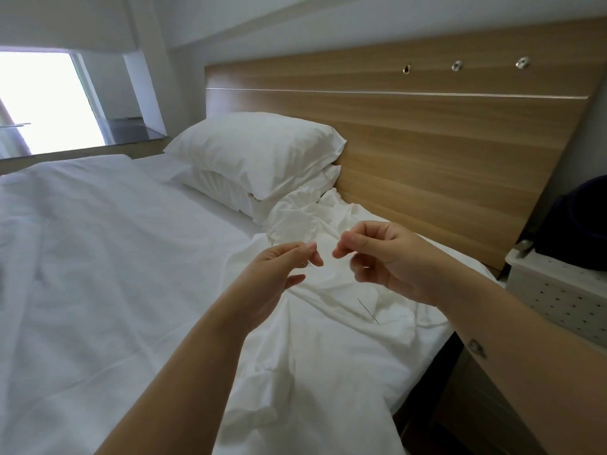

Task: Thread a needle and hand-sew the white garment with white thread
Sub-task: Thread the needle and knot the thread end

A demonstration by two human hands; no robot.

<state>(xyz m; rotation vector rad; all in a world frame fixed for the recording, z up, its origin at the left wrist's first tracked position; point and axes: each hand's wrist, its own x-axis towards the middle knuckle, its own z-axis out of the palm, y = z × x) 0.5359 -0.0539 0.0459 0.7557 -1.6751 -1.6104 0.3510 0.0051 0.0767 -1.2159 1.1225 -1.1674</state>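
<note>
A crumpled white garment (328, 349) lies on the bed in front of me. A thin dark needle (368, 310) rests on it, apart from both hands and just below my right hand. My left hand (285, 267) and my right hand (384, 257) are raised above the garment, a short gap between them. Each pinches thumb and forefinger together, apparently on a fine white thread. The thread itself is barely visible against the white cloth.
Two white pillows (259, 156) are stacked against the wooden headboard (427, 142). A white duvet (98, 257) covers the bed to the left. At the right stands a white perforated box (558, 297) with a dark object (578, 221) behind it.
</note>
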